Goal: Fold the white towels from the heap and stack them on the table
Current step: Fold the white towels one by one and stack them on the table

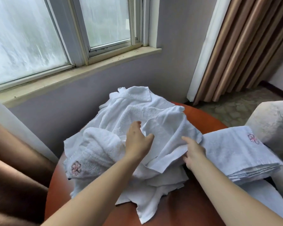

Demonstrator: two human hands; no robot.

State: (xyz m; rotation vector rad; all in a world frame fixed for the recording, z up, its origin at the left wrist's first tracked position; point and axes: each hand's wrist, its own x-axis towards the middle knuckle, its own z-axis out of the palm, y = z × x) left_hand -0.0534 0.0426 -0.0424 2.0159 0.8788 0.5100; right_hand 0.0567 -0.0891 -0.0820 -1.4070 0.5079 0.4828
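A two-sash window (31,30) with a stone sill (82,69) stands beyond and left of the fingers (137,124), set in a lilac wall (72,98). Brown curtains (235,46) hang beyond and right of them, above patterned floor (232,106). A round red-brown table (203,118) lies beneath them. A pale armchair (271,121) stands to their right. Daylight is diffuse.

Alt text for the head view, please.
Two bare hands work a heap of white towels on a round reddish table: the left hand rests on the heap, the right hand pinches a loose towel. A folded stack sits to the right.
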